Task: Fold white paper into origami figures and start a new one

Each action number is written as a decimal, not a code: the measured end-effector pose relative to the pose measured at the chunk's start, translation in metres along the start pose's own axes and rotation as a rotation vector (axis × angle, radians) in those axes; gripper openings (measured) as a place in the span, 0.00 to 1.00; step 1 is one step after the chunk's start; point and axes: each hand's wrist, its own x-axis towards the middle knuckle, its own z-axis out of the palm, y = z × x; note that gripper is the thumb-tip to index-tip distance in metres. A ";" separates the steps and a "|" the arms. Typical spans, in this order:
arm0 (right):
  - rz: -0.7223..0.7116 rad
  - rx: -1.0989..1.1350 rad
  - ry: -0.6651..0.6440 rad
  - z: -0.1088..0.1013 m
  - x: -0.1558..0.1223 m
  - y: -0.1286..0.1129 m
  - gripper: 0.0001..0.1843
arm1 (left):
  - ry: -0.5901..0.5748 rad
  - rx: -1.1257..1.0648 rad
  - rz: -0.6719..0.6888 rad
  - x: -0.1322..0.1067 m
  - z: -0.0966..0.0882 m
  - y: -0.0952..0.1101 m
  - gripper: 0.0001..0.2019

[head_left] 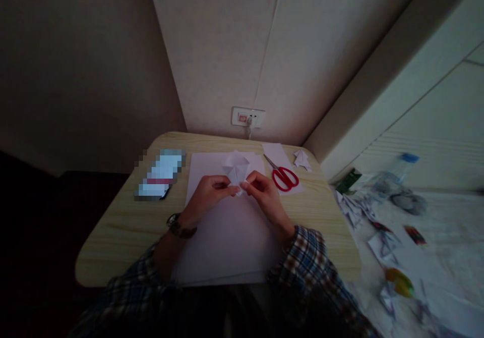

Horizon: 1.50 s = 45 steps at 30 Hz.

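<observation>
Between my two hands is a small folded piece of white paper (237, 165), its pointed flaps spreading upward. My left hand (212, 191) pinches its lower left side with thumb and forefinger. On the lower right, my right hand (262, 192) pinches it in the same way. Beneath both hands lie large white paper sheets (227, 247) on the wooden table (128, 242). Red-handled scissors (283, 176) rest just right of my right hand, over a narrow paper strip (278, 152).
A phone (161, 174) with a lit screen lies at the left. Another folded paper piece (301, 160) sits at the back right corner. Beyond the table's right edge are a plastic bottle (393, 176) and several folded papers (353, 209). A wall socket (248, 117) holds a plugged-in cable.
</observation>
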 end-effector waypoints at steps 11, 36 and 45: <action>-0.038 0.006 0.013 0.004 0.000 0.003 0.16 | 0.114 -0.165 -0.008 0.000 0.004 0.002 0.14; -0.024 0.024 0.084 0.004 0.001 0.004 0.16 | 0.053 -0.145 -0.024 -0.001 0.004 0.002 0.16; -0.052 0.020 0.090 0.005 0.000 0.004 0.15 | 0.134 -0.296 -0.006 -0.001 0.005 0.003 0.11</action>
